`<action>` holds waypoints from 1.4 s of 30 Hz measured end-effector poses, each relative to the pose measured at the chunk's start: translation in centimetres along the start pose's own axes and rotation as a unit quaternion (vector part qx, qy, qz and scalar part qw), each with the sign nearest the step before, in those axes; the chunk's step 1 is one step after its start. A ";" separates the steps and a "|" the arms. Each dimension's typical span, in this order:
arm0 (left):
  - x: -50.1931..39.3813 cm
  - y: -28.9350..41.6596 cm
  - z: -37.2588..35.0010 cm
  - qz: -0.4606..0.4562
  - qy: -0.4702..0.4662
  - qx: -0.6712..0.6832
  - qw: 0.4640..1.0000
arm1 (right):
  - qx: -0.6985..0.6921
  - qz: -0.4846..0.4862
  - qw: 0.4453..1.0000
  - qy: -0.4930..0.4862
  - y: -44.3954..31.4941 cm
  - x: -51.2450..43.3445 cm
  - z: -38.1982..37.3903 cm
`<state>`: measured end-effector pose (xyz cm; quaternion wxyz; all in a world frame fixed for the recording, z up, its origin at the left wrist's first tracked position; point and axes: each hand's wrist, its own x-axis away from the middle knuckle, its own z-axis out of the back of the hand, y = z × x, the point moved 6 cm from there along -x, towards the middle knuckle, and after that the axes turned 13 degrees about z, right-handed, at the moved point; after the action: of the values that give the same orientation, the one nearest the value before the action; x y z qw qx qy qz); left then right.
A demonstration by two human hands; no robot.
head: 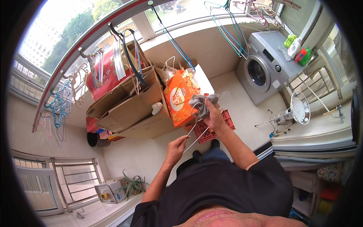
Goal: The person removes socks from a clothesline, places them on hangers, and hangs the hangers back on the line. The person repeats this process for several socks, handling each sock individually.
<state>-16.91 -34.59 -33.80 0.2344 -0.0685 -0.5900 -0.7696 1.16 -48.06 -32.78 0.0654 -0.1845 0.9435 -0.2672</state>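
Observation:
A wet-looking grey cloth (202, 106) is bunched in my right hand (213, 115), around the hook end of a pale clothes hanger (196, 140). Lower and to the left, my left hand (176, 147) grips the hanger's thin side arm between thumb and fingers. Both hands are in front of my torso, above a red plastic crate (204, 132) on the floor. Just beyond them stands an orange paper gift bag (178, 99). The cloth hides part of the hanger's hook.
Flattened cardboard boxes (136, 105) stand left of the bag. Several hangers hang from a curved-looking rail (61, 69) overhead. A silver washing machine (265, 68) with bottles on top stands at right. An aloe plant (133, 183) sits on the lower left ledge.

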 end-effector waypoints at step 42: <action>-0.3 2.7 -3.0 -0.071 -0.008 0.151 0.986 | 0.624 0.323 0.639 -0.313 -6.9 2.1 -8.0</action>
<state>-14.91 -37.85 -32.43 0.1820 0.0035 -0.7048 -0.6856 -0.35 -50.50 -22.40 0.5385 0.1444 0.4753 -0.6806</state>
